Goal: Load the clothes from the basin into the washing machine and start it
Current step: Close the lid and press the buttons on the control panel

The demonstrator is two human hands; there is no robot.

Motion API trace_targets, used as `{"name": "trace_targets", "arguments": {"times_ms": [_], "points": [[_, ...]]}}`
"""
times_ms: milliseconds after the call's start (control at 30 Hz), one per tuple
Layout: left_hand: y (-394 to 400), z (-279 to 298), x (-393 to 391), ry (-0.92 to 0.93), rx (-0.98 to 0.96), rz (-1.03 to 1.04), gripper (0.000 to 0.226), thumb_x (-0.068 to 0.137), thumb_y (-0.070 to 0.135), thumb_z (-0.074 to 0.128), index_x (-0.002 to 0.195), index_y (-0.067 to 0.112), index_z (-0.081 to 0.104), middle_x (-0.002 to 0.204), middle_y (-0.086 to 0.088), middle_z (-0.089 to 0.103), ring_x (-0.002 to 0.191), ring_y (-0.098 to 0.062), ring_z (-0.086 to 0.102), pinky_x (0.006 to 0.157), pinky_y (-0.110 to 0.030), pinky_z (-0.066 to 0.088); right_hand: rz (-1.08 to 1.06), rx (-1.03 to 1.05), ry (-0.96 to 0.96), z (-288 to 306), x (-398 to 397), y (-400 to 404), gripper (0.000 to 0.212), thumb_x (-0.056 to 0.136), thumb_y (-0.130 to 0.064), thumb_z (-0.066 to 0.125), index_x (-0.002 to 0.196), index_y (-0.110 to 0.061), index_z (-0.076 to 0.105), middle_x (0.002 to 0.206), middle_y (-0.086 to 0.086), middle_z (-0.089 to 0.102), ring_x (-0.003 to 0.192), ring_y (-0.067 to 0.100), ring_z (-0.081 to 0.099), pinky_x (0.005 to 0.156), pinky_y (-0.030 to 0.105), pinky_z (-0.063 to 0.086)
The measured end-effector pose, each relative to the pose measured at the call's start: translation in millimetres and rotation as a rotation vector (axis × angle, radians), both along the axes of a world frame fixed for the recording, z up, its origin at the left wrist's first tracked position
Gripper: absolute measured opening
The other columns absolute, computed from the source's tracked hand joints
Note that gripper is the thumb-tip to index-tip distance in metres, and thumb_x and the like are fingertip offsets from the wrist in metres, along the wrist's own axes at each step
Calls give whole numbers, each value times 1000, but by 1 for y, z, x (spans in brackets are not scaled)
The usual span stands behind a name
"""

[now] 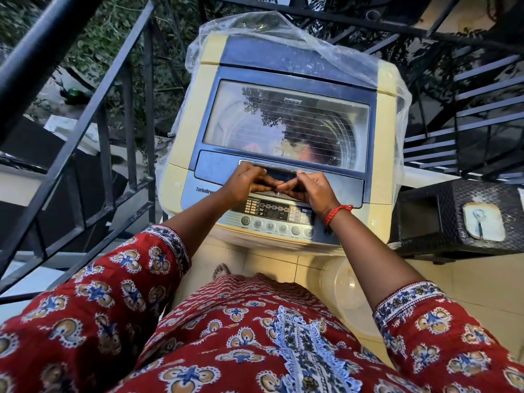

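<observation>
A cream and blue top-loading washing machine (181, 154) stands in front of me with its glass lid (286, 123) down. Clothes show dimly through the glass at the lid's near edge. My left hand (246, 181) and my right hand (312, 188) both rest on the lid's front handle (280, 170), fingers curled over it and fingertips meeting in the middle. The control panel (275, 217) with its round buttons lies just under my wrists. A pale plastic basin (346, 282) sits on the floor at the machine's foot, right of my legs, and looks empty.
A clear plastic cover (283, 26) is pushed back over the machine's rear. Black metal railings (127, 114) run along the left. A black textured box (459, 217) stands to the right, and metal stairs (482, 109) rise behind it. The floor is pale tile.
</observation>
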State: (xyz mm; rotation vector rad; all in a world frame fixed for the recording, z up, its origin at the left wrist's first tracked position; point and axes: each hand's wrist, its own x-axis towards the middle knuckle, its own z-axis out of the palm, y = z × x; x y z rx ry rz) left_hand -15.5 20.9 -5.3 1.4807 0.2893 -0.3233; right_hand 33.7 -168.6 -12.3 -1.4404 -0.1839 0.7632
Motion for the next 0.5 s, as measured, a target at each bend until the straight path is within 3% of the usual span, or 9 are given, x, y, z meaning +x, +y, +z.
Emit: {"name": "trace_targets", "arguments": {"times_ms": [367,500], "points": [[0,0,0,13,-8,4,40,99,3,29,96,-21,61,94,-22,69,84,-18,71,81,-27,58,0,-8,-12,0,0,1,52,104,-18,33,78,-6,77,86,16,75,94,26,70,82,27,54],[0,1,0,-1,6,-4,40,99,3,29,96,-20,62,99,-27,67,86,-20,71,81,-28,58,-3,-21,-19,2,-1,0,52,104,-18,33,78,-5,76,86,16,75,94,26,70,83,28,55]]}}
